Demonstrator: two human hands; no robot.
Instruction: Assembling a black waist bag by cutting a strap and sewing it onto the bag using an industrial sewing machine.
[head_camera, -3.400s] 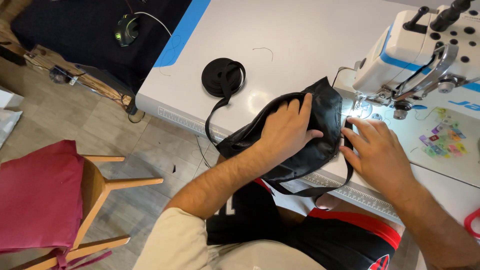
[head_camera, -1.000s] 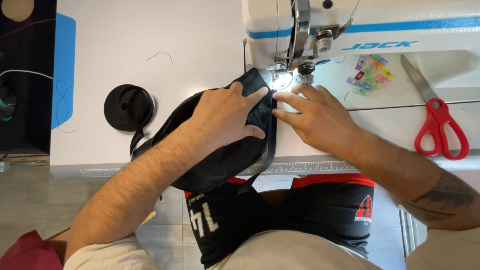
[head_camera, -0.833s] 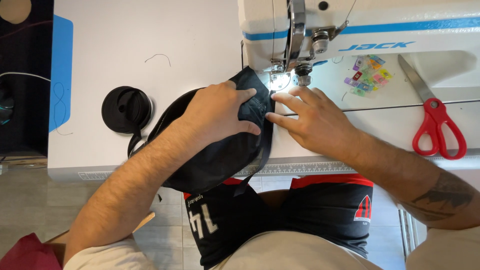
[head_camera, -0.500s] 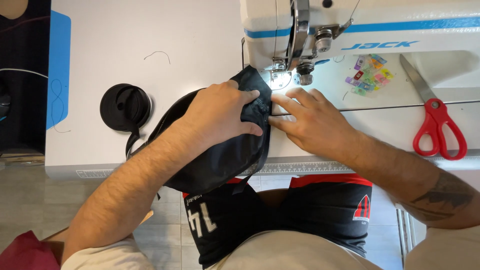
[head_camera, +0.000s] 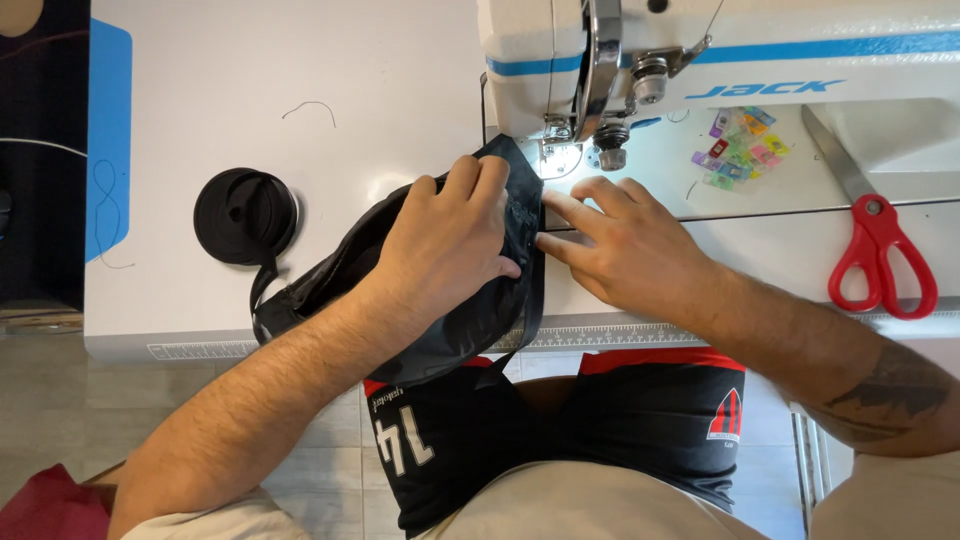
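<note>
Pressing down on a piece of black fabric (head_camera: 440, 320), the left hand (head_camera: 450, 245) lies flat on top of it, its fingers (head_camera: 478, 185) slightly curled and close together, tips reaching toward the presser foot (head_camera: 556, 150) of the white sewing machine (head_camera: 700, 50). The right hand (head_camera: 625, 245) rests just beside it on the white desk (head_camera: 330, 60), its fingers (head_camera: 565, 210) stretched out and a little spread, two of them touching the folded right edge of the fabric; neither hand is clenched around anything. The fabric lies at the front of the desk, its top corner under the machine's lit needle area, its lower part hanging over the desk edge toward the person's lap. A black strap runs from it to a roll of black webbing (head_camera: 245, 215) lying well to the left. Red-handled scissors (head_camera: 880, 250) and a heap of small coloured clips (head_camera: 740, 150) sit to the right of the machine's head. Compared with half a second ago, the left hand's fingertips sit a little closer to the presser foot, and the right hand's fingers lie more along the fabric's edge; the fabric's corner remains under the foot
</note>
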